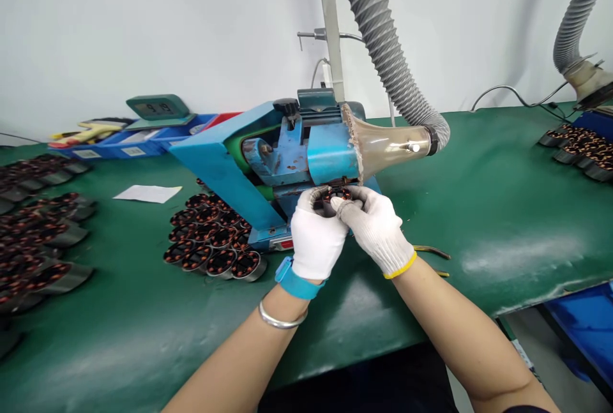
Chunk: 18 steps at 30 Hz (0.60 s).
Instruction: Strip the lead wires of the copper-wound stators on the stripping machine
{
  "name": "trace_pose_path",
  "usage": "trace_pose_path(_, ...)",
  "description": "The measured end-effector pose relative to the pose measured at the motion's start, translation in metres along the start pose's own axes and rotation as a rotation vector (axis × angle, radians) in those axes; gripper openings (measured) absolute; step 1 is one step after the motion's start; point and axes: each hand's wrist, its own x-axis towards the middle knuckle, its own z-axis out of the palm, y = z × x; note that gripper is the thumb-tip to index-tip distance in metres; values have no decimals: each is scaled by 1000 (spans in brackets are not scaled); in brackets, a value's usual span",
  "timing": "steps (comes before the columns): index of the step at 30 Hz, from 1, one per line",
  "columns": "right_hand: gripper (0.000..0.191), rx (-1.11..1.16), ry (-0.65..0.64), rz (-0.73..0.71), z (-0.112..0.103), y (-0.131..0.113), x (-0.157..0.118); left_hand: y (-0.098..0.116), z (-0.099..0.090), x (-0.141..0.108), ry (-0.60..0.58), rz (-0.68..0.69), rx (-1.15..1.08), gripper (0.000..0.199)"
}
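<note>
My left hand (318, 231), in a white glove with a blue strap at the wrist, is closed around a motor stator (338, 193) with copper windings. From the other side my right hand (371, 221), in a white knitted glove with a yellow cuff, grips the same stator with thumb and fingers. Both hands bring it right up against the front of a blue belt machine (292, 151), below its light-blue guard (331, 152). Gloved fingers cover much of the stator.
Several wound stators (215, 234) stand left of the machine, with more rows (43, 234) farther left. Blue bins (127, 145), a green digital display (158, 107) and a paper sheet (147, 193) lie behind. A grey hose (383, 36) joins a clear funnel (390, 145). Metal strips (433, 251) lie at right.
</note>
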Motion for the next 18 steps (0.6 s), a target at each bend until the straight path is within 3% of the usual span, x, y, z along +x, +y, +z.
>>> trace_pose_path(10, 35, 20, 52, 37, -1, 1, -1, -2, 7, 2, 104, 15, 138, 33)
trace_pose_path(18, 36, 145, 21, -34, -2, 12, 0, -1, 12, 0, 139, -11, 173, 32)
